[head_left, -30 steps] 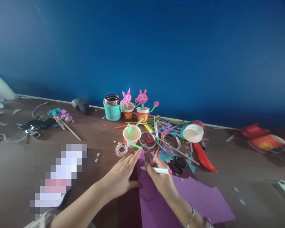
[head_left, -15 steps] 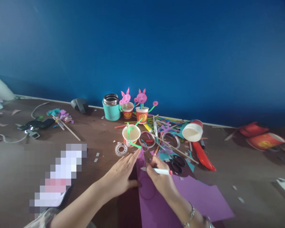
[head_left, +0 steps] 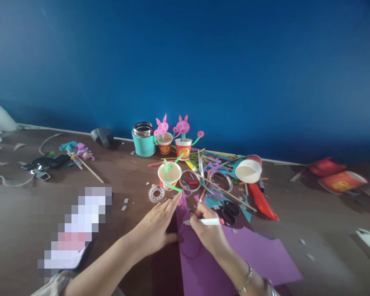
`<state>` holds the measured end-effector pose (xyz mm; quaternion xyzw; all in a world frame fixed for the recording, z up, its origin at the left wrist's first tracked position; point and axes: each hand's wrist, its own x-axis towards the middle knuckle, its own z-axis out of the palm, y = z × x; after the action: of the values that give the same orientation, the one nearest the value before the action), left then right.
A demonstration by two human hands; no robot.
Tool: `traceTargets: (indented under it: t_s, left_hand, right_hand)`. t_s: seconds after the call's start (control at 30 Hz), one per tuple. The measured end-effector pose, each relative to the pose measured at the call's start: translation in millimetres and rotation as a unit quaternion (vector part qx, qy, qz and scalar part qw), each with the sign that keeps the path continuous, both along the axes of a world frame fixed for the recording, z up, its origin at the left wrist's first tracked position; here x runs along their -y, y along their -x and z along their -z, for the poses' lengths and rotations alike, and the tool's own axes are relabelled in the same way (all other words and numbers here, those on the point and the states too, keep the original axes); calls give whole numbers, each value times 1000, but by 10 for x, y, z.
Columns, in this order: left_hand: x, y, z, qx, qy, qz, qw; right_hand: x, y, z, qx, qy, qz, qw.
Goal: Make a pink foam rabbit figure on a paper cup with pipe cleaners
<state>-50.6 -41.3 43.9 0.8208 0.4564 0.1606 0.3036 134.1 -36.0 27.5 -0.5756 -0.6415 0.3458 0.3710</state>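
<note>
My right hand [head_left: 208,231] is closed round a white marker [head_left: 210,221] with a red end, held nearly level over a purple paper sheet [head_left: 234,257]. The marker's pale tip points left. A large circle outline and smaller ones are drawn along the sheet's left side. My left hand [head_left: 155,222] lies flat with fingers stretched out, at the sheet's left edge. Just past its fingertips stands a paper cup [head_left: 169,174] with green straw pieces on it. A tape roll [head_left: 157,193] lies beside that cup. Black-handled scissors [head_left: 230,212] rest beyond my right hand.
Two red cups with pink paper animal faces [head_left: 182,125] stand at the back next to a turquoise thermos [head_left: 143,144]. Straws and sticks [head_left: 224,156] are heaped to their right, near a tipped cup [head_left: 249,169]. A blurred-out phone-like object [head_left: 76,230] lies at left.
The marker's tip has dipped slightly and edged down the sheet. My left hand stays in place. The whole view has drifted a little.
</note>
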Motion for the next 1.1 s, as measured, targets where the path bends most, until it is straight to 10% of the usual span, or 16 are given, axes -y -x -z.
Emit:
traceTargets:
  t_s: [1.1]
  left_hand:
    - [-6,8,71,4,-9,-1,1000]
  right_hand:
    - [-43,-167,18,-12,45,-14,999]
